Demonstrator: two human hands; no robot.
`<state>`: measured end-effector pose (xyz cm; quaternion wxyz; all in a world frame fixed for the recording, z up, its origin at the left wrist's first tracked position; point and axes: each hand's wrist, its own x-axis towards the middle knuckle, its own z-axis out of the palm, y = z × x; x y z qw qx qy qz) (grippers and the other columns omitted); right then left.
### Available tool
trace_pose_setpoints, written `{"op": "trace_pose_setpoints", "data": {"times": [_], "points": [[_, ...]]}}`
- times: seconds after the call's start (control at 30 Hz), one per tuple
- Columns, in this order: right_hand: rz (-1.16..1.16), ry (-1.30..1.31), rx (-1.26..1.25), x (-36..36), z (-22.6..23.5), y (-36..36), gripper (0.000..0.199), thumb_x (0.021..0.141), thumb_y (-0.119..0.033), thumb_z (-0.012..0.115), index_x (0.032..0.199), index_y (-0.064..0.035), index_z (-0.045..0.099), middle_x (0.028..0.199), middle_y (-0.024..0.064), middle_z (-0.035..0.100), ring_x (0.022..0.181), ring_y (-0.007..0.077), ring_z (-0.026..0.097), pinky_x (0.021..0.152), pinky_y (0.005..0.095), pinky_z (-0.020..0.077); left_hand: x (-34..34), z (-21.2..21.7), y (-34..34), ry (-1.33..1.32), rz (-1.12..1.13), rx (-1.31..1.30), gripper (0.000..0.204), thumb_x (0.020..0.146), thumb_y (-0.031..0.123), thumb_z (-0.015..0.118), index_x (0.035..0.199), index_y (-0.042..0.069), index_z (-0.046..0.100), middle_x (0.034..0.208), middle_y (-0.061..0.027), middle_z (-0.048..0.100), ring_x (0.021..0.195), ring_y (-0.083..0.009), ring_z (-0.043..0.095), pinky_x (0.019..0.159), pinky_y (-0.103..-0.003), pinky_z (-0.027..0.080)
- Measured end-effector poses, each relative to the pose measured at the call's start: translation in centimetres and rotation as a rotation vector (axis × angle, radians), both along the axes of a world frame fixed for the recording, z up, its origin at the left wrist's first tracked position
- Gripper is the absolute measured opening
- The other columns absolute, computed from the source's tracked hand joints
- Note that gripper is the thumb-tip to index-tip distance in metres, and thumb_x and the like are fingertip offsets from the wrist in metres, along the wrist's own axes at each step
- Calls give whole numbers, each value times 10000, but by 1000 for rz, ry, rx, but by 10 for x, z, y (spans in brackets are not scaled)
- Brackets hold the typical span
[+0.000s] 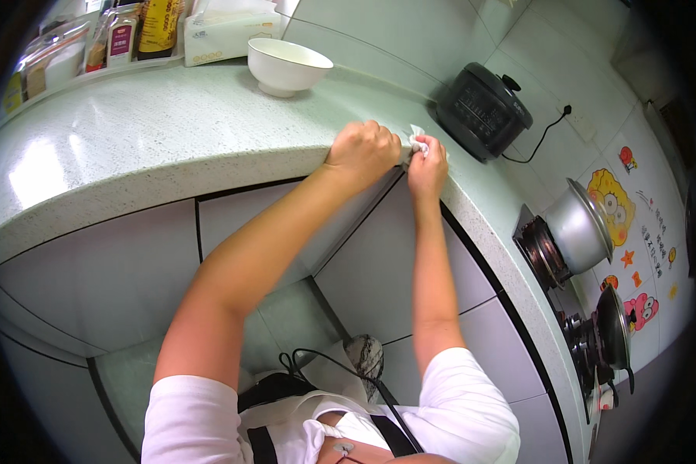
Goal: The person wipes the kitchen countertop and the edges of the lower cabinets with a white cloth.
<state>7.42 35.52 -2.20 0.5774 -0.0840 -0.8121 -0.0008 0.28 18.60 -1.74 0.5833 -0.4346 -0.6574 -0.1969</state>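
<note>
At the inner corner of the pale speckled countertop [170,127], my right hand [428,168] pinches a crumpled white tissue [418,141] between thumb and fingers. Close beside it on the left, my left hand [366,151] is closed in a fist at the counter's edge, knuckles up. Its fingertips are hidden, so whatever it may hold does not show. A small gap separates the two hands.
A white bowl [288,66] stands behind my left hand, by a tissue pack [230,32] and a seasoning tray [93,73]. Beyond my right hand sits a black electric cooker [483,110]. Farther right, a silver pot [576,228] and a frying pan [613,329] rest on the stove.
</note>
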Motion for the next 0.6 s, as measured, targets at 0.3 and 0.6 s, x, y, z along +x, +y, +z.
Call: {"op": "trace_pose_setpoints", "data": {"times": [0.3,0.6], "points": [[608,35,-836,-6,-48,-79,187,825,-13,590,1012,-31,579,971,74,592,760,150,608,628,277,498,3,7,-22,-122,-157,167,287,819,252,632,583,135,519,548,-3,539,557,-180,598,459,-322,451],[114,239,-393,-3,-26,-19,162,767,12,549,925,-21,560,973,137,573,930,288,554,818,388,439,4,6,-62,-9,-17,159,331,790,216,677,558,131,457,504,2,440,494,-162,506,432,-316,395]]}}
